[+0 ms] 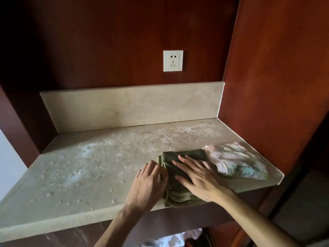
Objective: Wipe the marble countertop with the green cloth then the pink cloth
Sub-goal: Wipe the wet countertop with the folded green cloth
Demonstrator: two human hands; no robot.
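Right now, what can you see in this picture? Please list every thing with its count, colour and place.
marble countertop: one, beige, filling the niche, dusted with white powder and crumbs
backsplash: one, beige marble, along the rear edge
green cloth: one, dark green, folded, front right of the countertop
pink cloth: one, pink with greenish patches, right end, its edge overlapping the green cloth
wall socket: one, white, on the wood wall above
wood panels: reddish brown, behind and at the sides
left hand: one, at the green cloth's left edge
right hand: one, flat on the green cloth
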